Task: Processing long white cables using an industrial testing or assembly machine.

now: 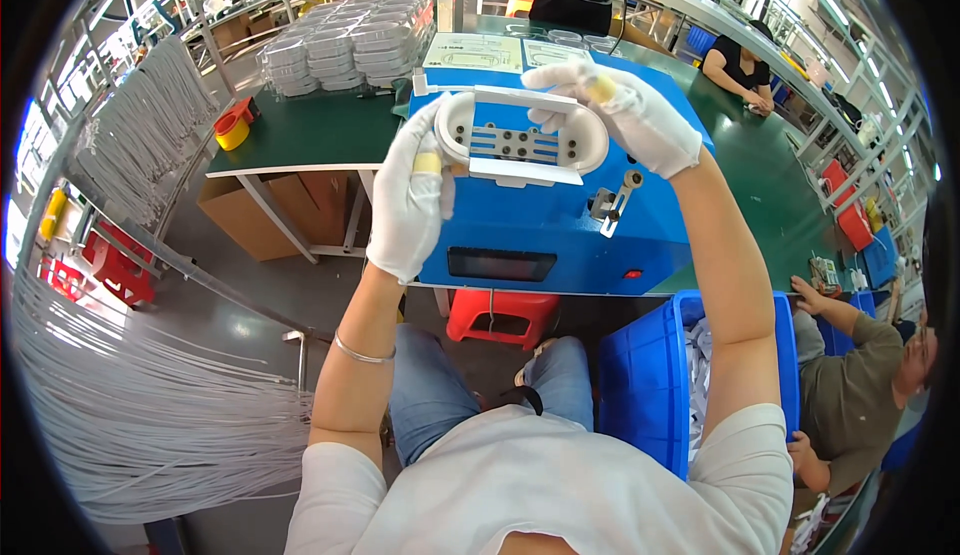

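A white oval ring-shaped frame (594, 142) with flat straight strips along its far and near sides is over the top of a blue machine (590, 240). Through its opening show slotted metal bars with dark screws. My left hand (410, 195), in a white glove with a yellowish wrap on one finger, closes on the frame's left end. My right hand (640, 115), gloved the same way, reaches over the far right part with fingers bent around the rim; some fingertips are hidden behind it. A small metal lever (622, 200) stands on the machine, right of the frame.
Stacked clear plastic trays (345, 40) and a red-yellow tape dispenser (235, 125) occupy the green table. A blue bin (640, 385) of white pieces is by my right leg, a red stool (500, 317) beneath the machine. Long pale strands (170, 395) hang left. A co-worker (850, 385) sits close right.
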Motion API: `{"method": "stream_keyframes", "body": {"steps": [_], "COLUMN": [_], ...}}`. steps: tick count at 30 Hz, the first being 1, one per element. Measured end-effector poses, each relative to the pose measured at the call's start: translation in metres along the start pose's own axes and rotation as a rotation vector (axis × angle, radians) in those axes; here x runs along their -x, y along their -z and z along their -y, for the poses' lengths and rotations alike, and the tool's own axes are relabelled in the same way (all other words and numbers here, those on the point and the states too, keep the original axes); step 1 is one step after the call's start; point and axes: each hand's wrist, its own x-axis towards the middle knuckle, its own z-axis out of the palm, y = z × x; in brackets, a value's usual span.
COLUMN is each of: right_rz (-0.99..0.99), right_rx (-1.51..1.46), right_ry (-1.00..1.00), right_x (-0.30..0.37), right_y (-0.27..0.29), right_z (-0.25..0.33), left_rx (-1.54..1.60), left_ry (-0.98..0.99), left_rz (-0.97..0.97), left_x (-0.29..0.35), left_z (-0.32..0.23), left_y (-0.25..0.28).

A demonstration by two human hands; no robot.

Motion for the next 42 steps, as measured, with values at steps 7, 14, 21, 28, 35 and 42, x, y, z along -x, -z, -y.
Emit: {"method": "stream_keyframes", "body": {"steps": [7, 14, 21, 28, 35, 42], "right_rz": [0.068, 0.051, -0.074, -0.581, -1.192, -0.103], "right_rx": [0.319, 0.549, 0.782, -0.042, 0.059, 1.377], "right_ry": [-0.118, -0.016, 0.229, -0.135, -0.729, -1.308], "right_x": [-0.009, -0.015, -0.009, 0.090, 0.289, 0.417], "right_y": [-0.003, -0.008, -0.013, 0.113, 0.200, 0.151], "right_z": [0.012, 0.014, 0.015, -0.016, -0.123, -0.219], "left_rx": [-0.009, 1.022, 0.840, 0.298, 0.080, -0.021], "left_ry": [-0.075, 0.403, 0.203, 0.182, 0.386, 0.431], "left_rz": [-0.220, -0.031, 0.032, 0.302, 0.310, 0.257], "left_x": [0.017, 0.029, 0.041, 0.030, 0.065, 0.064], "left_z": [0.002, 0.041, -0.018, -0.046, -0.008, -0.003], "left_y": [-0.015, -0.047, -0.060, -0.038, 0.015, 0.003]}}
